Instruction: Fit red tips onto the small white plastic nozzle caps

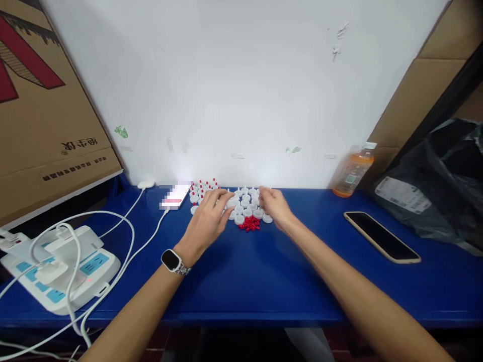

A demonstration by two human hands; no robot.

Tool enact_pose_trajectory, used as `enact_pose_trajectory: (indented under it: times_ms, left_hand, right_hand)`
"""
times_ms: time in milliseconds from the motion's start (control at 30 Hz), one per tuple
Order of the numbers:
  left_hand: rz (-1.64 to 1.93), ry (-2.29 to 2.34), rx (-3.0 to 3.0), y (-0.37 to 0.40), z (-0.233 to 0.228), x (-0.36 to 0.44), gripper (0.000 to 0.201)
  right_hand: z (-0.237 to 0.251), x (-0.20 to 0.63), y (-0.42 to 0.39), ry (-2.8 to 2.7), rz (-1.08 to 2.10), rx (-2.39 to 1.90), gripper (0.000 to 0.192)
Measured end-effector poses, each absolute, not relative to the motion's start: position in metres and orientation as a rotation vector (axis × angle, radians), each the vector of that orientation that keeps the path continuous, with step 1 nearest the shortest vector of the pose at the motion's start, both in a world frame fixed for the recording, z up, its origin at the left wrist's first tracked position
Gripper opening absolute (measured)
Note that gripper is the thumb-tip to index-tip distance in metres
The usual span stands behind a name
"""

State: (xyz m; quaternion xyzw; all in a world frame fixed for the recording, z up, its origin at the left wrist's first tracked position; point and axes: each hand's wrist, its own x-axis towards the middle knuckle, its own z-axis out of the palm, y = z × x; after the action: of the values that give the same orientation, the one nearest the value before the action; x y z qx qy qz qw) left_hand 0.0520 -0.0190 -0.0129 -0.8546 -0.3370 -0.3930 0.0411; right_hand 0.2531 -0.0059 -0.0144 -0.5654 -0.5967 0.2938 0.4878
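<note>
Many white plastic nozzle caps [246,203] stand close together on the blue table between my hands. My left hand [209,217] reaches over their left part, with its fingers bent and its thumb apart from them. White caps show in that gap; none is plainly gripped. At the right edge of the group is my right hand [274,205], fingers curled together, and whatever they hold is hidden. A small heap of red tips [250,223] lies in front of the white caps. Behind my left hand stand white caps with red tips [194,193] on them.
A lit phone [177,196] on a cable lies left of the caps. At left is a power strip [94,266] with looping white cables. To the right are a dark phone [381,236], an orange drink bottle [353,171] and a black plastic bag [433,191]. A white wall [249,90] rises behind.
</note>
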Motion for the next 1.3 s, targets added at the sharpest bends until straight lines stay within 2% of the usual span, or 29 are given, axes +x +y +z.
enact_pose_trajectory:
  times_ms: [100, 267, 467, 667, 867, 1000, 1233, 1300]
  left_hand:
    - [-1.257, -1.134, -2.825, -0.013, -0.014, 0.048, 0.035]
    - [-1.257, -1.307, -2.978, -0.009, -0.015, 0.045, 0.034]
    - [-1.170, -1.374, -3.123, -0.010, -0.011, 0.042, 0.035]
    - [-1.124, -1.406, -3.207, -0.012, -0.010, 0.033, 0.048]
    - [-1.142, -1.796, -2.821, -0.002, -0.012, 0.018, 0.013]
    - [-1.035, -1.916, -2.690, 0.006, -0.023, 0.014, 0.011]
    - [-1.056, -1.857, -2.671, 0.005, -0.027, 0.019, 0.010]
    - [-1.054, -1.862, -2.675, 0.006, -0.027, 0.019, 0.008]
  right_hand:
    - [-0.011, 0.265, -0.009, -1.649, 0.576, -1.419, 0.042]
    - [-0.008, 0.266, -0.024, -2.041, 0.418, -1.536, 0.010]
    - [-0.003, 0.258, -0.032, -1.969, 0.368, -1.402, 0.024]
    - [-0.014, 0.234, -0.031, -2.023, 0.583, -1.263, 0.018]
    - [-0.012, 0.219, -0.015, -2.344, 0.303, -1.327, 0.011]
    - [-0.001, 0.216, -0.001, -2.469, 0.144, -1.364, 0.012]
    - [0.011, 0.191, 0.063, -2.218, 0.057, -1.697, 0.030]
    - [0.009, 0.183, 0.081, -2.246, 0.070, -1.743, 0.029]
